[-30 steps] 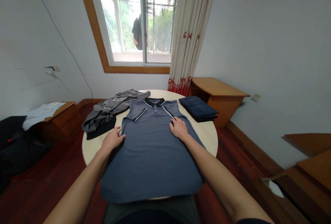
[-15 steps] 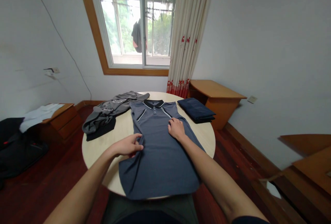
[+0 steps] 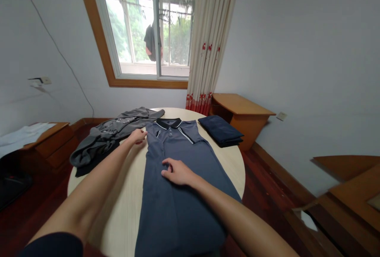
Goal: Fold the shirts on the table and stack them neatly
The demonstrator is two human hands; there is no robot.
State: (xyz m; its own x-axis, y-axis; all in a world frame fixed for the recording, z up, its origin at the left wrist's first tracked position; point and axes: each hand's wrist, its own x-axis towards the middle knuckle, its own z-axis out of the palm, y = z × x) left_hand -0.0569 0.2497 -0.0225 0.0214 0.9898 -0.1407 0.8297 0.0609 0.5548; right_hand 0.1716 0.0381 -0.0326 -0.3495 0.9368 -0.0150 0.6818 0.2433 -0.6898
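A dark grey-blue polo shirt (image 3: 190, 193) with a black collar lies front up on a round pale table, its collar at the far side. Its left side is turned inward over the front and covers most of the left chest stripe. My left hand (image 3: 138, 137) is at the shirt's upper left edge by the shoulder, fingertips pinched on the cloth. Over the middle of the shirt is my right hand (image 3: 178, 172), palm down, thumb and index finger apart. Whether its fingertips press on the cloth I cannot tell.
A crumpled grey garment (image 3: 103, 132) lies on the table (image 3: 115, 209) at left, with dark cloth under it. Folded navy clothing (image 3: 221, 129) sits at the right edge. Beyond are a wooden desk (image 3: 240, 104), a curtain (image 3: 204, 51) and a low cabinet (image 3: 53, 146).
My left hand has moved from the shirt's left side up to its shoulder edge. My right hand has shifted left and nearer. The shirt's left side is now turned inward.
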